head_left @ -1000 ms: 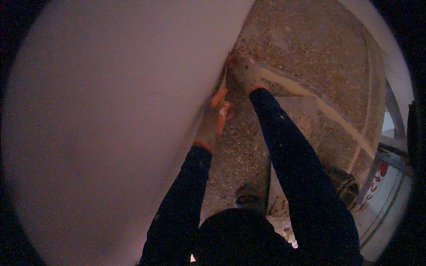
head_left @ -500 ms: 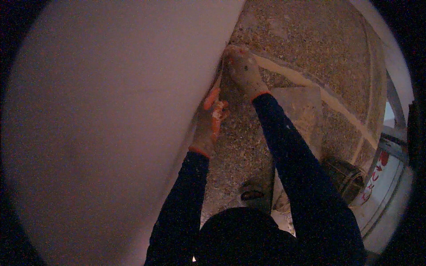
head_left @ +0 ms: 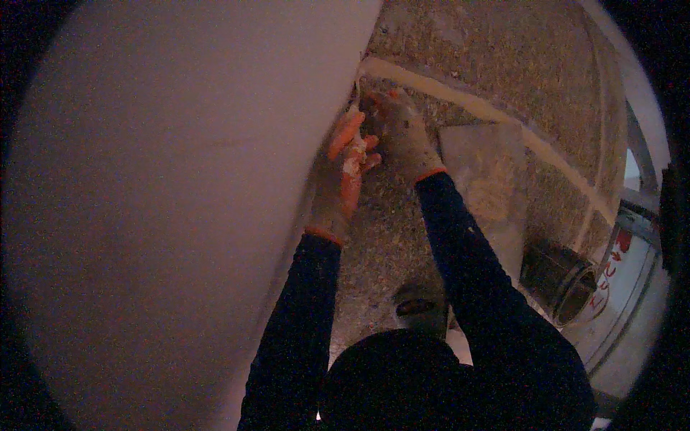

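Observation:
My left hand [head_left: 340,172], in a glove with an orange palm smeared with white, lies along the base of a large smooth pale wall [head_left: 180,179]. Its thumb and fingers close around a thin, pale, narrow piece [head_left: 357,90] whose upper end reaches the wall's edge; its kind is unclear in the dim light. Close by on the right is my right hand [head_left: 408,133], also gloved, its fingers curled near that piece. Whatever those fingers may hold is hidden. Both forearms wear dark blue sleeves.
Speckled rough floor [head_left: 388,237] meets the wall. A pale stripe [head_left: 460,99] crosses it beyond my hands. Right of my right forearm lies a flat greyish sheet [head_left: 489,172], with a dark bucket [head_left: 560,280] and a white panel with red marks [head_left: 618,280] farther right.
My right hand has drawn back toward me from the wall's far corner, uncovering the pale stripe's end. My left hand has moved slightly forward, still along the wall.

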Available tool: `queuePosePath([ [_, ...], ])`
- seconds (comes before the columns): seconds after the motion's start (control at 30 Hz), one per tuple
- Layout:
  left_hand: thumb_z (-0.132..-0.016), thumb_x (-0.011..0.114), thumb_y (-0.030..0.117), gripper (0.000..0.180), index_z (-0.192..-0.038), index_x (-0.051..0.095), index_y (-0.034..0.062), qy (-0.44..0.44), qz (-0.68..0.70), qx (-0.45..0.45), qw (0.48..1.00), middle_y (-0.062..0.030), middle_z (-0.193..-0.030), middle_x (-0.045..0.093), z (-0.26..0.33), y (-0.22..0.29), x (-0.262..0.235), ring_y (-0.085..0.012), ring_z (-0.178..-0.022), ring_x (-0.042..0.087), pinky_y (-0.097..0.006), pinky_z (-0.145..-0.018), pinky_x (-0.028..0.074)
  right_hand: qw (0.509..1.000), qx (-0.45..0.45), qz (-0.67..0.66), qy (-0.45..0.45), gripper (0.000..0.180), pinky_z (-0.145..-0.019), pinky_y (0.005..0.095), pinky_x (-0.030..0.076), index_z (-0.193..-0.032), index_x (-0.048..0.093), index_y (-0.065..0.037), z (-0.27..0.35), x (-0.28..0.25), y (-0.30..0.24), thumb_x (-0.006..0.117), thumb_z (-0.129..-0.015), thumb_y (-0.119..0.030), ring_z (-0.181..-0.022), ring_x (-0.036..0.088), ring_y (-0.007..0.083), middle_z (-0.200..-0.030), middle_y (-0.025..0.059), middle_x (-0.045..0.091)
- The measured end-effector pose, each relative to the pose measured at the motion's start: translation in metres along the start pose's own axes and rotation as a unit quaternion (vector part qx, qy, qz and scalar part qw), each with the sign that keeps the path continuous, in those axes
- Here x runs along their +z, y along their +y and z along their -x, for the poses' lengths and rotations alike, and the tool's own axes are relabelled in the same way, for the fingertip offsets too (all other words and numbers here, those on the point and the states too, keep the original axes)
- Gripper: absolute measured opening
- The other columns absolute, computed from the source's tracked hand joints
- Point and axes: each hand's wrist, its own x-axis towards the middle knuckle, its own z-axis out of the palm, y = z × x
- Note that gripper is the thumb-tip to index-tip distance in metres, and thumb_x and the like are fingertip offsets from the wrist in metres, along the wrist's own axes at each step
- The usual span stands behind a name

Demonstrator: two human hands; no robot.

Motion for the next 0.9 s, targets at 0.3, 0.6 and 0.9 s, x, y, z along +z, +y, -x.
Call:
queuePosePath([
  [0.3, -0.106, 0.05, 0.027, 0.05, -0.152, 0.046, 0.008, -0.017, -0.183, 0.003, 0.983, -0.0105, -0.155, 0.045, 0.005, -0.009, -0.017, -0.0243, -0.131, 0.054, -0.038, -0.103, 0.053, 0.985, -0.036, 0.134, -0.1, 0.054, -0.089, 0.0505, 0.055, -0.142, 0.058, -0.014, 0.002, 0.005, -0.022, 0.062, -0.088, -0.016, -0.103, 0.066, 0.0417, -0.118, 0.0225, 0.067],
  [0.6, -0.105, 0.048, 0.024, 0.046, -0.148, 0.052, 0.0077, -0.032, -0.281, 0.054, 0.958, -0.0097, -0.151, 0.051, 0.0, 0.004, -0.023, -0.0225, -0.127, 0.056, -0.033, -0.102, 0.051, 0.982, 0.017, 0.106, -0.154, 0.046, -0.113, 0.051, 0.043, -0.146, 0.054, -0.013, -0.003, 0.008, -0.024, 0.049, -0.101, -0.02, -0.133, 0.053, 0.0435, -0.146, 0.0228, 0.055],
  [0.9, -0.105, 0.051, 0.024, 0.046, -0.147, 0.053, 0.0054, 0.025, -0.168, 0.05, 0.984, -0.0103, -0.15, 0.051, 0.017, 0.007, -0.015, -0.0171, -0.11, 0.062, -0.03, -0.088, 0.055, 0.978, -0.085, 0.188, 0.002, 0.044, -0.093, 0.053, 0.055, -0.14, 0.058, -0.011, -0.033, 0.027, -0.01, 0.05, -0.098, -0.018, -0.113, 0.065, 0.0432, -0.128, 0.0264, 0.064],
])
